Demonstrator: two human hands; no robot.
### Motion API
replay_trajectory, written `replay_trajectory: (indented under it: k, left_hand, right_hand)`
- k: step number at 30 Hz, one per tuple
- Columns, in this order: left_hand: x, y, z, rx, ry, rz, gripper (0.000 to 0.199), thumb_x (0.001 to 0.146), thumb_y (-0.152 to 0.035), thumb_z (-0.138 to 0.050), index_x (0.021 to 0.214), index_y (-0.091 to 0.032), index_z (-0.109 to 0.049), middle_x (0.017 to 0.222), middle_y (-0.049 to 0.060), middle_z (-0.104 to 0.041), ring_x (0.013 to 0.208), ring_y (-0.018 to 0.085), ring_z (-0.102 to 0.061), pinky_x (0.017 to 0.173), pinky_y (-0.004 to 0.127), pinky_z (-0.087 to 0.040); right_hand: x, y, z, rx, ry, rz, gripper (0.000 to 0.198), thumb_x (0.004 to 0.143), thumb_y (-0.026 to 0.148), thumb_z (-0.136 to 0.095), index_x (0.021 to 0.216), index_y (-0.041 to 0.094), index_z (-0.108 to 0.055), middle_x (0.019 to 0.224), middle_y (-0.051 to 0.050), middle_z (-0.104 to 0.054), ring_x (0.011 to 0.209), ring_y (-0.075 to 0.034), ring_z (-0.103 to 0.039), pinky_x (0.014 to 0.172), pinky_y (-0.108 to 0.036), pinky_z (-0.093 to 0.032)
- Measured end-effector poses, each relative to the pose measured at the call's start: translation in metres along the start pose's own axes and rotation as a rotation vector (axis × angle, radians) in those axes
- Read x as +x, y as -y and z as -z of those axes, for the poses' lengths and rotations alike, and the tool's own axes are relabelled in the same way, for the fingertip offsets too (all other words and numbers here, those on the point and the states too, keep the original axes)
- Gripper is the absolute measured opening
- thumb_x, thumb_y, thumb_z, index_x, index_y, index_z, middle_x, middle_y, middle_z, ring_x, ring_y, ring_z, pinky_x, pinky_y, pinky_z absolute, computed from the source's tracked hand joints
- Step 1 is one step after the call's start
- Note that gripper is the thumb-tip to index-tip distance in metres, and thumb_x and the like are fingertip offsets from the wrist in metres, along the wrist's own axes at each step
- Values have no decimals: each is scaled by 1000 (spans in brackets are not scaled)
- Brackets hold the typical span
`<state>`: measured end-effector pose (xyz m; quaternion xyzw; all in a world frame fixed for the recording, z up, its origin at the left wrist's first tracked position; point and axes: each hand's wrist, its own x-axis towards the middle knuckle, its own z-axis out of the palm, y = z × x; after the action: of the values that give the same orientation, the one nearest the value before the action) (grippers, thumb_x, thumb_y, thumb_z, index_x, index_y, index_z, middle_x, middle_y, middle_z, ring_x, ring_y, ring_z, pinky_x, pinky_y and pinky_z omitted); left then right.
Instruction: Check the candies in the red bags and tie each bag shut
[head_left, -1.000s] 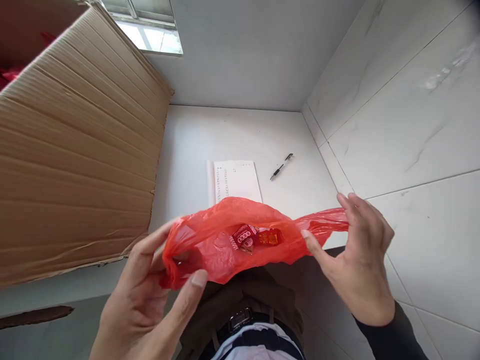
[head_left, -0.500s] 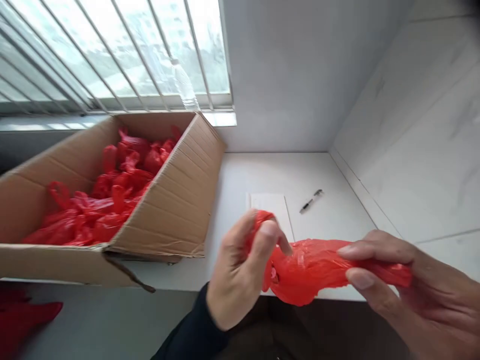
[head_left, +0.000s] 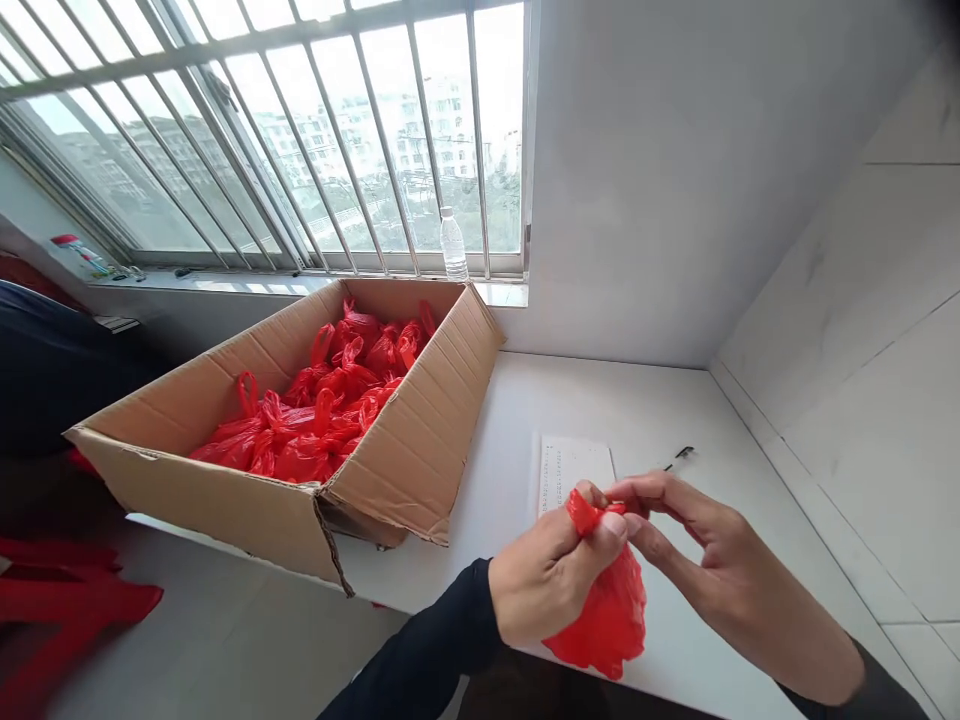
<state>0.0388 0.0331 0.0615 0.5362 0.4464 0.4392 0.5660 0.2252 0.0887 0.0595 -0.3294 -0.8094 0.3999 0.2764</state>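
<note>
A red plastic bag [head_left: 604, 615] hangs below my hands, over the front edge of the white counter. Its gathered top is pinched in my left hand [head_left: 555, 570], with a loop of red plastic standing up between thumb and fingers. My right hand [head_left: 697, 555] meets the left at the top of the bag, thumb and forefinger closed on the red plastic there. What the bag contains cannot be made out. To the left, a cardboard box [head_left: 420, 440] holds many tied red plastic bags [head_left: 337, 390].
Behind my hands a printed sheet [head_left: 574, 465] lies on the white counter [head_left: 517, 400], near a pen [head_left: 681, 455]. A clear bottle [head_left: 453, 245] stands on the sill of the barred window. Red cloth or plastic [head_left: 75, 600] shows at lower left, below a dark-clothed person [head_left: 45, 370].
My right hand has come in from the bag's far end to its top beside my left hand. The bag, stretched sideways before, now hangs down. The view has tilted up and left.
</note>
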Motion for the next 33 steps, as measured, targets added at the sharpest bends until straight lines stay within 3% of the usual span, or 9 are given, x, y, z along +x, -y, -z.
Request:
replay_trajectory:
  k: [3, 7, 12, 15, 20, 23, 26, 29, 33]
  left_hand:
    - [2, 9, 7, -75, -22, 106, 38, 95, -60, -50, 96, -22, -49, 67, -5, -45, 49, 9, -39, 47, 24, -34]
    - [8, 18, 21, -192, -34, 196, 43, 97, -62, -42, 112, -23, -51, 60, -4, -54, 47, 12, -49, 49, 24, -42]
    - [7, 17, 31, -174, -29, 130, 30, 88, -47, -63, 83, -19, -54, 74, 1, -59, 65, 12, -57, 63, 24, -46]
    - [1, 15, 30, -25, -30, 67, 19, 80, -26, -69, 77, -19, -52, 69, -2, -54, 60, 10, -48, 59, 23, -42]
    - [-7, 31, 29, 400, -212, -123, 23, 68, 0, -55, 78, -20, -58, 74, -2, -54, 62, 12, -43, 58, 23, -34]
    - [-12, 51, 28, 624, -294, -254, 39, 72, 2, -49, 94, -23, -67, 89, 2, -60, 66, 13, -49, 60, 24, -36]
    - [-15, 64, 25, 768, -308, -347, 48, 83, 0, -42, 113, -25, -69, 106, 8, -65, 84, 18, -62, 69, 27, -47]
    - [-21, 67, 22, 871, -275, -399, 51, 92, -6, -42, 134, -28, -60, 126, 11, -65, 115, 24, -62, 94, 36, -53]
    - [-48, 79, 28, 965, -249, -381, 60, 98, -14, -41, 155, -29, -35, 151, 8, -53, 143, 27, -42, 121, 53, -31]
  right_hand:
    - [2, 1, -3, 63, -28, -76, 23, 103, 46, -54, 94, 28, -63, 86, 1, -62, 81, -20, -59, 73, -33, -51]
    - [-4, 8, -5, 100, -78, -18, 13, 101, 34, -54, 94, 26, -60, 86, 1, -59, 81, -19, -57, 75, -33, -47]
    - [-4, 6, -14, 88, 3, 58, 6, 95, 26, -59, 90, 26, -63, 96, -1, -61, 96, -21, -59, 89, -35, -47]
    - [8, -7, -23, 174, -16, 52, 18, 103, 35, -51, 114, 28, -62, 122, -4, -61, 121, -24, -54, 105, -41, -42]
    - [25, -35, -42, 426, 148, -154, 41, 108, 51, -34, 121, 21, -59, 77, 1, -62, 70, -17, -60, 66, -29, -50]
    - [26, -46, -51, 531, 263, -197, 44, 103, 58, -46, 121, 21, -60, 70, 4, -56, 64, -16, -56, 61, -27, -49]
    - [23, -46, -57, 634, 389, -177, 48, 98, 62, -53, 115, 18, -62, 82, -1, -62, 73, -18, -61, 68, -31, -53]
    - [14, -38, -54, 582, 251, -147, 41, 98, 58, -57, 101, 18, -62, 85, -1, -62, 79, -18, -60, 73, -30, -51]
    - [-12, -38, -42, 332, 57, -172, 36, 100, 55, -54, 85, 22, -58, 83, 1, -58, 76, -17, -56, 69, -29, -48]
